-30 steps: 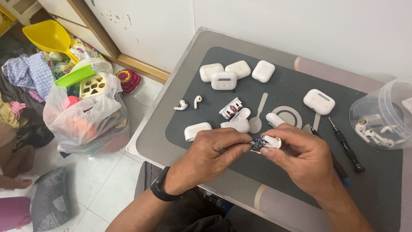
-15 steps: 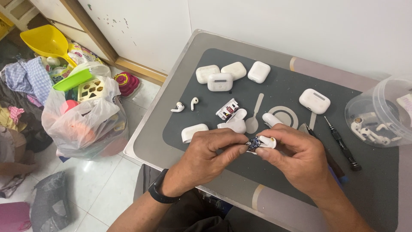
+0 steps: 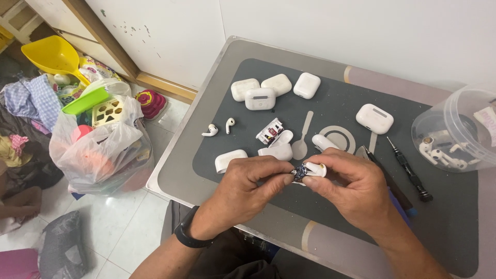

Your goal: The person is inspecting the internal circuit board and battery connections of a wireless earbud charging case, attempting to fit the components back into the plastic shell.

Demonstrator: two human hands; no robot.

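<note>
Both hands, left hand [image 3: 253, 181] and right hand [image 3: 351, 186], are closed on the small white earbud part [image 3: 310, 169], best kept pinched firmly, with the screwdriver [image 3: 408, 168] at 2 o'clock.

Both hands drifted slightly toward near counter edge [image 3: 217, 217] over last second. Left hand [image 3: 248, 188] and right hand [image 3: 351, 188] grip on small white part [image 3: 312, 169] unchanged otherwise.

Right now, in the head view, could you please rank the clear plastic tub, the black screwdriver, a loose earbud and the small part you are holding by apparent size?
1. Clear plastic tub, largest by far.
2. Black screwdriver, long but thin.
3. Loose earbud and the small white part pinched between left hand and right hand look alike; fingers hide part of it, so unranked.
</note>
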